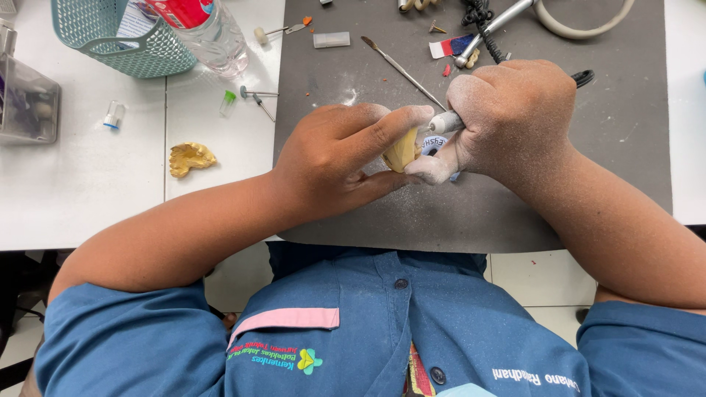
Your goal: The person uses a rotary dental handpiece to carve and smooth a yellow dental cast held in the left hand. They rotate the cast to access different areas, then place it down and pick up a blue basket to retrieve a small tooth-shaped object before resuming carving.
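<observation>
My left hand (pixel 342 158) grips a small yellow dental cast (pixel 401 152) between thumb and fingers, over the dark grey mat (pixel 478 213). My right hand (pixel 507 117), dusted with white powder, is closed around a grey rotary handpiece (pixel 444 122) whose tip meets the cast. The two hands touch each other around the cast, which is mostly hidden by the fingers. White dust lies on the mat just behind the hands.
A second yellow cast (pixel 190 157) lies on the white table at left. Behind are a teal basket (pixel 118 37), a clear plastic bottle (pixel 213 33), a thin metal spatula (pixel 403 72), small burs (pixel 257 95), a clear box (pixel 28 106) and a coiled cord with hose (pixel 515 18).
</observation>
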